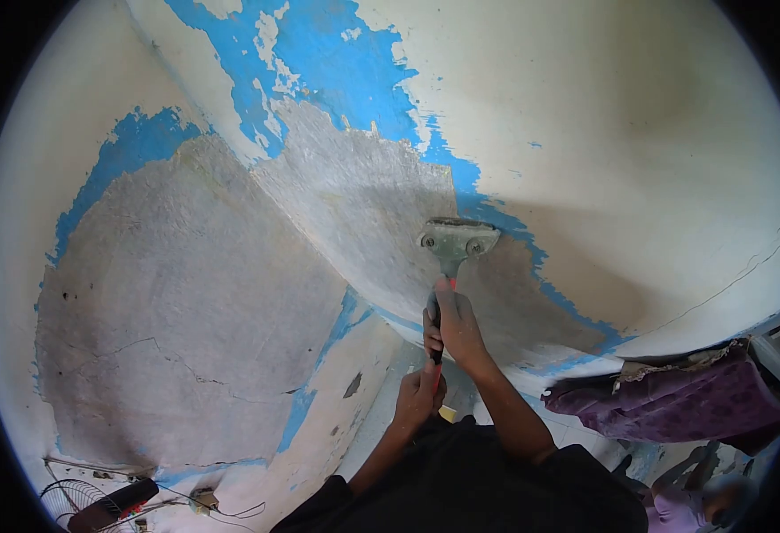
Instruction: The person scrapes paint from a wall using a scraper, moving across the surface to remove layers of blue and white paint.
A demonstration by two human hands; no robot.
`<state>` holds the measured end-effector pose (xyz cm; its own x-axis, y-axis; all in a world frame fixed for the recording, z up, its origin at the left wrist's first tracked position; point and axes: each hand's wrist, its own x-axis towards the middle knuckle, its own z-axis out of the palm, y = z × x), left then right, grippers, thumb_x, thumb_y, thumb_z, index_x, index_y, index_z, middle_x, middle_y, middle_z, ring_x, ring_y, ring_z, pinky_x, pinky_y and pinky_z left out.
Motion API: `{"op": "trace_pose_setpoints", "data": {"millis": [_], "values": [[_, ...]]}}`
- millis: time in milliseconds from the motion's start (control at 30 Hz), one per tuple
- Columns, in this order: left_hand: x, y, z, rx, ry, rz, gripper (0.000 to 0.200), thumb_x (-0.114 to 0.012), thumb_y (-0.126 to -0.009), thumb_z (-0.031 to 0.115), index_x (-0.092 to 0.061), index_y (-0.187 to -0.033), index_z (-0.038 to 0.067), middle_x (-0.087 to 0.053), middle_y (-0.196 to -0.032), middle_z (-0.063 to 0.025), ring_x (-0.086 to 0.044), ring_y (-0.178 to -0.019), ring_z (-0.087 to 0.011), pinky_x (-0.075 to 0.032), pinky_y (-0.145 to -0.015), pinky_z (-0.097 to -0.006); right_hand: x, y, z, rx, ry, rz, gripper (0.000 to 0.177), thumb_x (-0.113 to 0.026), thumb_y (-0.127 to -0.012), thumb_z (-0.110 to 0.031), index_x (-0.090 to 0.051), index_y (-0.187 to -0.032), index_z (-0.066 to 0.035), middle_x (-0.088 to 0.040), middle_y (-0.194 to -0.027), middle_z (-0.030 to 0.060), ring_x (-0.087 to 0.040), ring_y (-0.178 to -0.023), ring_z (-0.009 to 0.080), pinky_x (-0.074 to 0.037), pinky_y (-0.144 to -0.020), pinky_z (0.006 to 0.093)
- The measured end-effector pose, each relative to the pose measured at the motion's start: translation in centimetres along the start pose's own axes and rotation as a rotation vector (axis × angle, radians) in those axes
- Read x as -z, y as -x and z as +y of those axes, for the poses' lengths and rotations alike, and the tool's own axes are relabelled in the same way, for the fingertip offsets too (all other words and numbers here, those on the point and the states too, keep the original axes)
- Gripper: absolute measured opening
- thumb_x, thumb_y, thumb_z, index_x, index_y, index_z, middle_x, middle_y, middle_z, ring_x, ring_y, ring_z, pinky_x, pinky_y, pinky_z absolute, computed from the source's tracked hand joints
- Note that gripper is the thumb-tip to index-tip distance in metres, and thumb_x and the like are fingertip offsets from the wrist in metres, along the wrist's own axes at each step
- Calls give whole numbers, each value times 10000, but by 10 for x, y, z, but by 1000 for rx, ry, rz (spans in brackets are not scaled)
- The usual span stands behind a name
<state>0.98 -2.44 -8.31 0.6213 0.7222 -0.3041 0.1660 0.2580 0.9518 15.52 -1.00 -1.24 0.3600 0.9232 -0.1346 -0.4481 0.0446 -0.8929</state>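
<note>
A wide metal scraper (457, 242) with two screws on its head and a black and red handle rests its blade against the wall, near the border of the bare grey plaster (363, 173) and the blue paint (337, 67). Higher on the handle, just below the head, my right hand (457, 326) is wrapped round it. My left hand (418, 397) grips the handle's lower end, close to my body. Cream paint (585, 115) covers the wall to the right of the ragged blue edge.
At the lower left are a fan (75, 506) and loose cables beside a small socket box (203, 501). A purple cloth (683, 395) lies over something at the lower right. Below it, part of another person (679, 506) shows. The wall corner runs diagonally through the view.
</note>
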Motion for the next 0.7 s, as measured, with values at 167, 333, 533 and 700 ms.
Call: {"op": "trace_pose_setpoints", "data": {"millis": [167,333,533,700], "values": [[-1,11,-19,131,-22,14,616,-356,-1008,505,-518,-649,31,-446,-484,-20,-421,-384,-97,-314,-394,-255,11,5,26,-59,-43,7,570,-413,-980,-536,-379,-647,-75,-352,-468,4,-365,-343,116,-366,-368,281],[0,4,-1,36,12,0,604,-364,-1009,497,-522,-652,36,-446,-484,-19,-421,-385,-98,-312,-397,-253,2,2,3,-21,-24,-5,566,-390,-984,-538,-371,-661,-73,-340,-468,15,-354,-347,123,-377,-371,293],[0,11,-17,87,-28,7,607,-366,-1004,511,-526,-660,37,-447,-490,-15,-418,-388,-95,-307,-397,-253,11,5,20,-73,-60,-15,567,-402,-981,-543,-381,-668,-71,-350,-475,10,-372,-352,121,-378,-375,292],[-1,8,-7,71,-5,3,610,-375,-997,524,-534,-667,35,-452,-493,-14,-419,-386,-90,-307,-396,-252,7,5,4,-34,-4,-21,579,-350,-984,-564,-373,-674,-76,-335,-474,21,-362,-365,134,-408,-388,311]]}}
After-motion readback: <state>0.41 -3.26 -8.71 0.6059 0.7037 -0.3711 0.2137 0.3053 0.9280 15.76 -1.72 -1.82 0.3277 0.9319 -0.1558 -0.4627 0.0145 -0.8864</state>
